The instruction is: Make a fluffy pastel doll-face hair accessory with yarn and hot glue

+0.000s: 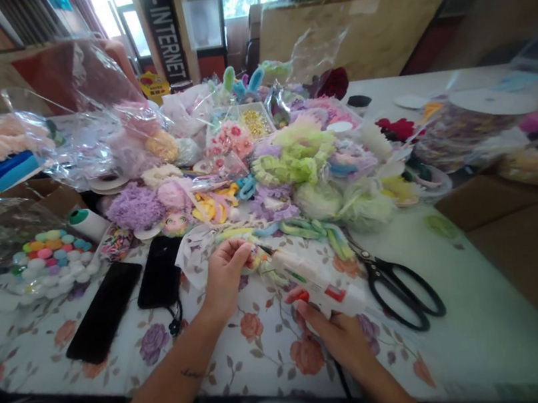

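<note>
My left hand (226, 272) pinches a small colourful piece (257, 256) between thumb and fingertips, above the flowered tablecloth. Wrapped round the handle of a white glue gun (305, 277) with a red trigger is my right hand (331, 330). The gun's dark nozzle points up and left and is close to the small piece; whether they touch cannot be made out. Black-handled scissors (398, 286) lie to the right of the gun. Beyond my hands are pastel fuzzy strips (308, 228).
Two black phones (106, 313) lie at the left. Across the table spreads a pile of yarn, ribbon and tulle (293, 157), with clear plastic bags. A thread spool (87, 223) and pastel beads (52, 257) are at the left; a cardboard box (520, 224) stands right.
</note>
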Demonstrator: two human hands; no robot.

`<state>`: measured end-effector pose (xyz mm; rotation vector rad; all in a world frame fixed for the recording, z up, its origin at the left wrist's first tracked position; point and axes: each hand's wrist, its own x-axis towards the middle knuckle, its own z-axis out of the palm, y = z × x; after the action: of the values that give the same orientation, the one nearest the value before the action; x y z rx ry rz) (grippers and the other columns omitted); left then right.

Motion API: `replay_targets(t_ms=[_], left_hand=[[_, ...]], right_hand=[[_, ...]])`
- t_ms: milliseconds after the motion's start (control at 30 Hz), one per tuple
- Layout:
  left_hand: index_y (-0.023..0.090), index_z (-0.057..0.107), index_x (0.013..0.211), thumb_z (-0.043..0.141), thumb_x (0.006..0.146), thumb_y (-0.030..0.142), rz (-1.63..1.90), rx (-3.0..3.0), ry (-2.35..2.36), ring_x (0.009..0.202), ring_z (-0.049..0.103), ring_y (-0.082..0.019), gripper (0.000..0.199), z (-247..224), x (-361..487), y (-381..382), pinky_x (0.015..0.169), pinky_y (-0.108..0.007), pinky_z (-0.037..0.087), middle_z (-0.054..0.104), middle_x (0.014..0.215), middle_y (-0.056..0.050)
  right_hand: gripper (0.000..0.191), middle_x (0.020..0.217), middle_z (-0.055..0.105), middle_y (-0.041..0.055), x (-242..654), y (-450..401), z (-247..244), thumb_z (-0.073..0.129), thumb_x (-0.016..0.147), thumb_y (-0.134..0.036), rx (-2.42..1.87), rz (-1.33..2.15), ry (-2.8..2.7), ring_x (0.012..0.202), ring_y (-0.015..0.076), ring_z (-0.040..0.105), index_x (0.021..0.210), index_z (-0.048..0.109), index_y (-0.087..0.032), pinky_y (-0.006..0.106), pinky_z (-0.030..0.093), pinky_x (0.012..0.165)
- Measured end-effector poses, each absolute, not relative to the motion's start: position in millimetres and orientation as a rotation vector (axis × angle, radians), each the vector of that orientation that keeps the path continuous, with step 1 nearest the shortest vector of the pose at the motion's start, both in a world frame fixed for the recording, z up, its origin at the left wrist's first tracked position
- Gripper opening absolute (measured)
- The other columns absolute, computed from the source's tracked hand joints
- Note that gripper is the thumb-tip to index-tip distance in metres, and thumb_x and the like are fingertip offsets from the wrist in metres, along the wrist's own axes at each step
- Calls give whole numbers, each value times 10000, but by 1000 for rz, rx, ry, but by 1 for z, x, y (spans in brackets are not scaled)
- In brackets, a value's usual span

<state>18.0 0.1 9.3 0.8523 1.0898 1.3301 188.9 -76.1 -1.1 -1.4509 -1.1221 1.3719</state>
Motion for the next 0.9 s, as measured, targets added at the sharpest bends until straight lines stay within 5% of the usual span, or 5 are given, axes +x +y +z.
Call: replay_targets(t_ms=[267, 900], left_hand=[[160, 577, 729, 650, 792, 318, 1312, 880, 1077, 578, 478, -80, 185, 10, 18, 0, 616, -217, 399, 548, 623, 30], [168, 567, 742, 650, 793, 346, 1286, 932, 1110, 586, 483, -92, 203, 11, 19, -2, 619, -228, 408, 558, 635, 21]], right_hand=[[379, 499, 524, -18, 184, -77, -6, 591, 794, -544, -1533, 1175, -1195, 472, 148, 486, 629, 574, -204, 277, 422, 489], [413, 479, 543, -2, 186, -77, -2, 554, 794, -571, -1594, 1150, -1255, 486, 178, 522, 552, 519, -238, 299, 445, 531]])
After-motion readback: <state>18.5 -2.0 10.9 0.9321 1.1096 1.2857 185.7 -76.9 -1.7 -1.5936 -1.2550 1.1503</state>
